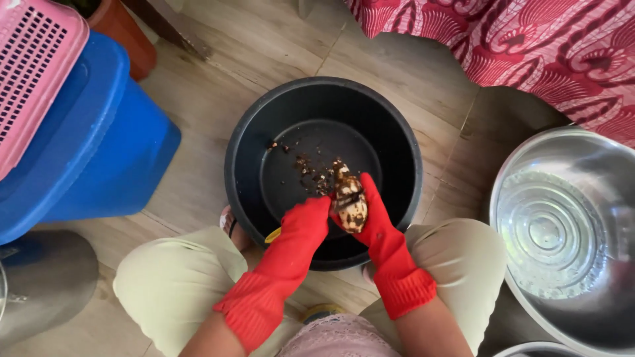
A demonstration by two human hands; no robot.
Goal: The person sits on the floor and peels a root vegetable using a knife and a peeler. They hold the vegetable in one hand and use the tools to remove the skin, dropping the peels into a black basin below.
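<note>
left hand: red rubber glove, fingers curled shut | right hand: red rubber glove, clasped | hands touching, forearms converging

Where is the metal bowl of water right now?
In the head view, the metal bowl sits on the floor at the right edge, beside the person's right knee and right of the black basin.

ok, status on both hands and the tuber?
Left hand and right hand, both red-gloved, grip the partly peeled tuber. Held over black basin, peel scraps inside. Nothing blocking.
</note>
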